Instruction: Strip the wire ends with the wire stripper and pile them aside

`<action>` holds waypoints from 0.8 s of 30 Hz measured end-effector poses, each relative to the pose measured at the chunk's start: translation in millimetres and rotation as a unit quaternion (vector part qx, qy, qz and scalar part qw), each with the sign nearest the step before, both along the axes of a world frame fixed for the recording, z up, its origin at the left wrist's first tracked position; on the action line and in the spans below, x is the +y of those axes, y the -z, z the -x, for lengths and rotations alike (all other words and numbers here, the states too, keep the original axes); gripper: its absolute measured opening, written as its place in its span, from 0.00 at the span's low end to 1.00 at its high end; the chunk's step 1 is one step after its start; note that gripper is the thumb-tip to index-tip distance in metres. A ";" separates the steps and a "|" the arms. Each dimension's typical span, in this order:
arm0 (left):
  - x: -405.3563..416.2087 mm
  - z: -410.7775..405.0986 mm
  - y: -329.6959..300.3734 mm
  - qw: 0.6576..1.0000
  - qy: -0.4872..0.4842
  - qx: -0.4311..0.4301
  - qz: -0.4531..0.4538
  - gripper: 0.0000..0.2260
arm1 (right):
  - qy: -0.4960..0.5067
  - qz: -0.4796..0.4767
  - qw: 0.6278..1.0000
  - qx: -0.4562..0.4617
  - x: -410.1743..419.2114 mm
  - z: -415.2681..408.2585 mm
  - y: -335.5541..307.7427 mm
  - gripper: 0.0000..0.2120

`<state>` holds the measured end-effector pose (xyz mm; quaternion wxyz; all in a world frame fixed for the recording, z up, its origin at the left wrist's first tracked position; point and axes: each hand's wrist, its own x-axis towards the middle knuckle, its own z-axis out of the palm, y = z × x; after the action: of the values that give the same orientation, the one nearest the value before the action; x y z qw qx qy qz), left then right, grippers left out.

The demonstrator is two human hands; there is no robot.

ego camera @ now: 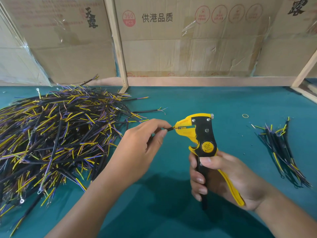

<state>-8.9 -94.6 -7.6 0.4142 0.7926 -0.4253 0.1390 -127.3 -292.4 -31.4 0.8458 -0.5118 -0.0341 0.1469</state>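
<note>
My right hand point(223, 179) grips the handles of a yellow and black wire stripper point(204, 136), held upright with its jaws pointing left. My left hand point(145, 143) pinches a short black wire point(169, 129) between thumb and forefinger. The wire's tip sits inside the stripper's jaws. A big heap of black cables with yellow, blue and purple cores point(51, 134) covers the left of the green table. A small pile of similar wires point(281, 148) lies at the right.
The green table surface point(205, 100) stretches between the two piles. A rubber band point(245, 115) lies behind the stripper. Cardboard boxes point(188, 40) and wooden posts point(118, 48) close off the back. Small insulation scraps lie near the right pile.
</note>
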 end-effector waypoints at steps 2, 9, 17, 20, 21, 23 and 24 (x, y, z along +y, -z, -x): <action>-0.5 1.0 -0.4 1.000 -0.006 -0.005 0.003 0.07 | 0.002 0.005 1.000 -0.007 0.6 -0.1 1.1 0.16; -3.6 5.2 -0.3 0.998 -0.046 -0.049 -0.002 0.07 | 0.071 0.134 0.986 -0.061 7.4 0.9 3.8 0.16; -3.1 4.7 1.2 0.994 -0.009 0.092 0.055 0.06 | 0.165 0.311 0.927 -0.127 15.4 5.2 -0.6 0.14; -1.1 2.5 1.9 0.986 0.024 0.152 0.059 0.05 | 0.151 0.260 0.948 -0.108 14.9 4.7 -1.6 0.16; -1.3 2.6 2.1 0.986 0.025 0.154 0.058 0.05 | 0.144 0.234 0.957 -0.094 15.2 4.9 -1.7 0.17; -2.4 3.5 2.2 0.988 0.016 0.145 0.051 0.04 | 0.140 0.185 0.971 -0.062 16.4 5.4 -2.1 0.16; -3.2 3.8 2.5 0.989 0.010 0.139 0.045 0.04 | 0.143 0.171 0.974 -0.047 16.5 5.4 -2.0 0.17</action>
<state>-12.7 -97.8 -10.2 0.5060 0.7805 -0.3646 0.0429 -132.7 -275.9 -29.4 0.7557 -0.6544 0.0250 0.0037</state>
